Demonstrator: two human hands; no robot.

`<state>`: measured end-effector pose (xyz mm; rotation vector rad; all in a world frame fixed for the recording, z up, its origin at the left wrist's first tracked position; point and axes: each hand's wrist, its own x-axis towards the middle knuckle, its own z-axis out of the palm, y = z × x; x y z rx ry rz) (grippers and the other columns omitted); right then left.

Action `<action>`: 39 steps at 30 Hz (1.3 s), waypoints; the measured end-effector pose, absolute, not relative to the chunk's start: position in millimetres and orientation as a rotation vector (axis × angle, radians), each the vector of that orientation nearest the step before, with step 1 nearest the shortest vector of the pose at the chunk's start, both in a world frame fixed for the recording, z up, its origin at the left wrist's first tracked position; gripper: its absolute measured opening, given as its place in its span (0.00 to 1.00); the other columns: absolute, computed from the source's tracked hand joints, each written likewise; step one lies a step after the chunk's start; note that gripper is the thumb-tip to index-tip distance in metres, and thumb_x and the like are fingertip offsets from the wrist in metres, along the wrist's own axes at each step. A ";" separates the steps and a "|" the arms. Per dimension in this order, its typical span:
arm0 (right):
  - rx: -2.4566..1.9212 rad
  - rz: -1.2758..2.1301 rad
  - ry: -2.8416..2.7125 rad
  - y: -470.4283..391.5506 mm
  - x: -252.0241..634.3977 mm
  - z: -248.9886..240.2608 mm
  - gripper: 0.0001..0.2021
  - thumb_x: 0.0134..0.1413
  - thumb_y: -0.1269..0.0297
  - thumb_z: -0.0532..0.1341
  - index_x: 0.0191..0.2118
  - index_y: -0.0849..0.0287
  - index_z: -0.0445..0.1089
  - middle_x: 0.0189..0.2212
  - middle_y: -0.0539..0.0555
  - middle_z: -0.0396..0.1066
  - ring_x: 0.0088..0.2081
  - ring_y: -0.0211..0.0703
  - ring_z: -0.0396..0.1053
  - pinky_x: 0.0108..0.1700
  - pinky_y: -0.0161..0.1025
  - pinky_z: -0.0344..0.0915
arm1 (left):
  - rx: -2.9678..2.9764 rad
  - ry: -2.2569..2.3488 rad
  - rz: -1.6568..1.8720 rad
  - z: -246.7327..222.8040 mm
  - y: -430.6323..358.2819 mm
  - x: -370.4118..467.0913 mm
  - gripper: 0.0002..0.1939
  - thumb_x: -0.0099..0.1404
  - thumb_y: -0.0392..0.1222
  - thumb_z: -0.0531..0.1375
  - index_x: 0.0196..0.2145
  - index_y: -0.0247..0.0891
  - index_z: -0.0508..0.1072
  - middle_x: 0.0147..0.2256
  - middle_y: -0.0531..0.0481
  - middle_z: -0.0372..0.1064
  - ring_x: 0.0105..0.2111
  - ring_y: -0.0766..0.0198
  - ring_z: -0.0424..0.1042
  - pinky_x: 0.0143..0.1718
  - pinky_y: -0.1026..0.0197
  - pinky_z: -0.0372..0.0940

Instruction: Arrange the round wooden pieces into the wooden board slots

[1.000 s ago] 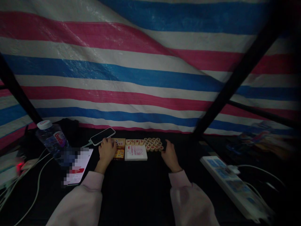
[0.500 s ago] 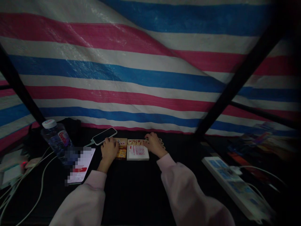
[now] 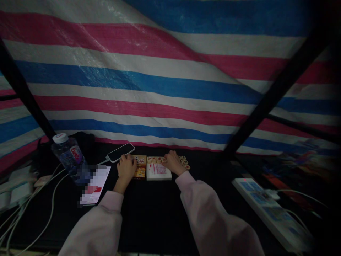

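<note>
My left hand (image 3: 126, 169) lies over the left edge of a brown and orange printed box (image 3: 141, 167), its fingers curled against it. Beside that box is a white box part (image 3: 159, 174) with pink printing. A row of round wooden Chinese chess pieces (image 3: 156, 160), with characters on their faces, stands along its far edge. My right hand (image 3: 173, 161) is at the right end of this row, fingers bent and pinched together; its fingertips cover whatever is between them. Several more loose pieces (image 3: 184, 162) lie on the black table just right of it.
A phone (image 3: 121, 153) on a cable lies behind my left hand; another lit phone (image 3: 97, 186) is nearer, left. A clear bottle (image 3: 69, 156) with a white cap stands at left, by tangled white cables (image 3: 50, 209). A power strip (image 3: 269, 213) lies at right. Striped sheeting (image 3: 149, 89) hangs behind.
The view has shifted slightly, moving most things a little to the right. My right hand has come slightly inward over the row's right end, uncovering more loose pieces. My left hand stays on the box.
</note>
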<state>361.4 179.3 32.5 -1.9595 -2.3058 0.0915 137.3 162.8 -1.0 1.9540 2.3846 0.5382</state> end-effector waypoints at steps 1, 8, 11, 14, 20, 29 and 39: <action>-1.957 0.091 -2.311 180.2 361.6 31.8 0.11 0.49 0.63 0.61 0.37 0.65 0.71 0.42 0.62 0.63 0.46 0.50 0.58 0.46 0.40 0.53 | 1.959 2.387 0.541 -1.0 162.6 137.3 0.21 0.66 0.48 0.45 0.50 0.34 0.64 0.47 0.38 0.61 0.46 0.50 0.66 0.44 0.50 0.61; -1.892 0.078 -2.248 176.3 367.7 39.4 0.12 0.46 0.62 0.63 0.37 0.62 0.73 0.41 0.59 0.65 0.45 0.48 0.60 0.43 0.38 0.54 | 1.981 2.399 0.544 -2.5 162.8 137.1 0.21 0.66 0.48 0.45 0.50 0.35 0.64 0.47 0.38 0.61 0.45 0.50 0.67 0.43 0.51 0.61; -1.909 0.120 -2.195 165.7 374.6 50.0 0.11 0.47 0.63 0.61 0.38 0.59 0.72 0.39 0.57 0.67 0.41 0.44 0.64 0.39 0.36 0.55 | 1.990 2.398 0.547 -3.1 163.1 136.9 0.21 0.66 0.48 0.45 0.49 0.35 0.64 0.47 0.38 0.61 0.45 0.50 0.66 0.43 0.51 0.61; -1.974 0.163 -2.167 150.7 384.2 56.1 0.10 0.48 0.62 0.61 0.38 0.58 0.70 0.38 0.55 0.69 0.37 0.42 0.67 0.35 0.34 0.56 | 1.982 2.398 0.547 -2.7 162.8 136.8 0.21 0.66 0.48 0.45 0.49 0.35 0.65 0.47 0.38 0.61 0.46 0.50 0.66 0.43 0.51 0.61; -2.037 0.197 -2.217 125.7 400.6 44.4 0.10 0.48 0.61 0.59 0.37 0.58 0.69 0.34 0.55 0.72 0.37 0.43 0.69 0.34 0.35 0.57 | 1.975 2.388 0.525 -0.6 161.4 137.2 0.21 0.66 0.48 0.45 0.50 0.35 0.64 0.47 0.38 0.61 0.46 0.50 0.66 0.43 0.51 0.61; -2.093 0.315 -2.147 115.8 401.7 31.2 0.11 0.47 0.63 0.60 0.40 0.57 0.66 0.34 0.52 0.72 0.35 0.40 0.69 0.31 0.32 0.55 | 1.974 2.399 0.508 -1.5 162.0 137.5 0.21 0.66 0.48 0.45 0.50 0.35 0.64 0.48 0.38 0.61 0.46 0.50 0.66 0.43 0.51 0.61; -2.248 0.382 -2.092 120.4 401.6 28.1 0.13 0.53 0.54 0.56 0.29 0.57 0.72 0.31 0.54 0.73 0.34 0.44 0.71 0.32 0.36 0.59 | 1.977 2.393 0.516 -0.7 161.8 137.0 0.21 0.66 0.48 0.44 0.50 0.35 0.64 0.47 0.38 0.61 0.46 0.49 0.67 0.43 0.50 0.62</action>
